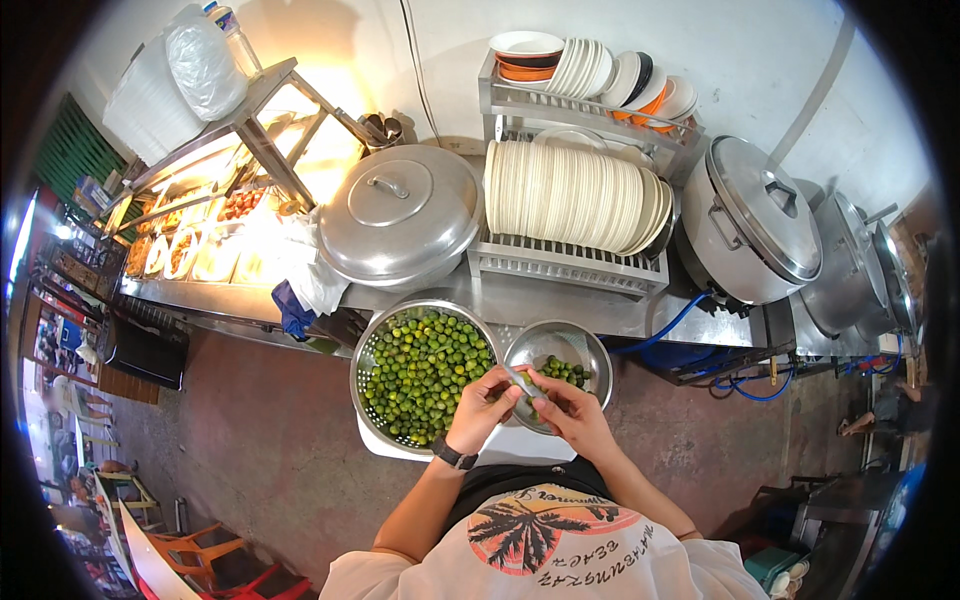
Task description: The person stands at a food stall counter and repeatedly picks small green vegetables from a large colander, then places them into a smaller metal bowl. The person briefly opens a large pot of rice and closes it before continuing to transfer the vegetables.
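My left hand (482, 407), with a dark watch on its wrist, is closed in a pinch around a small green lime (527, 377), which the fingers partly cover. Close against it, my right hand (574, 412) grips a small knife (521, 381), its grey blade lying across the fruit. Both hands are over the near side of a steel bowl (602, 362) with several small green pieces (563, 369) inside. To the left, a large perforated steel colander (358, 372) is heaped with whole green limes (425, 368).
Both vessels rest on a white surface (385, 440) before me. Beyond stands a steel counter (560, 306) with a big lidded pot (400, 215), a dish rack (570, 262) full of plates, and a rice cooker (745, 235). A lit food display (215, 215) stands far left.
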Demonstrator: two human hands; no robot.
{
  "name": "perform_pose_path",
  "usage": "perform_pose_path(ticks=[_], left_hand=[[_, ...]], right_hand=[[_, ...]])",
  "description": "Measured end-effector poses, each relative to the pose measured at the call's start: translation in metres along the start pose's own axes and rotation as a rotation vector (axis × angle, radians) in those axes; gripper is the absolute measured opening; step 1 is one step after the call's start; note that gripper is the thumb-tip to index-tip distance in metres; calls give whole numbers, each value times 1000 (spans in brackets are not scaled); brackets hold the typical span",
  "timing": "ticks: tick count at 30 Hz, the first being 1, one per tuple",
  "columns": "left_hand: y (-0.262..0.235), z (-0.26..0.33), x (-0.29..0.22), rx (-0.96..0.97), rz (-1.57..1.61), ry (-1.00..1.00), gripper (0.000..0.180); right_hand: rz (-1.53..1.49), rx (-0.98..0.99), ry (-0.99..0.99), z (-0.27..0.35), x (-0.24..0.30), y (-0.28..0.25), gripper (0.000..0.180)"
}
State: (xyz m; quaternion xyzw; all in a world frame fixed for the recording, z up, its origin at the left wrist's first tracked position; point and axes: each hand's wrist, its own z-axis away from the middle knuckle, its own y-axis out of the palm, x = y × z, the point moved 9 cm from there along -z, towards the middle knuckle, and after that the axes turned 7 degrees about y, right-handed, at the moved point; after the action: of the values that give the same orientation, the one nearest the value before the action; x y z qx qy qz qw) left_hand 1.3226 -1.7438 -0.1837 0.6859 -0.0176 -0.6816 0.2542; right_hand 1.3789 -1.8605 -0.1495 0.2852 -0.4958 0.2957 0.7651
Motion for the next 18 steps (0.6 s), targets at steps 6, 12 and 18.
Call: perform_pose_path(ticks=[6, 12, 18], left_hand=[[-7, -2, 44, -220, 696, -254, 33], [-16, 6, 82, -291, 1245, -471, 42], [-13, 6, 53, -69, 945, -350, 36]], right_hand=[[-347, -77, 214, -18, -36, -16, 40], [-734, -161, 490, -37, -131, -54, 19], [-694, -244, 504, -34, -148, -61, 27]])
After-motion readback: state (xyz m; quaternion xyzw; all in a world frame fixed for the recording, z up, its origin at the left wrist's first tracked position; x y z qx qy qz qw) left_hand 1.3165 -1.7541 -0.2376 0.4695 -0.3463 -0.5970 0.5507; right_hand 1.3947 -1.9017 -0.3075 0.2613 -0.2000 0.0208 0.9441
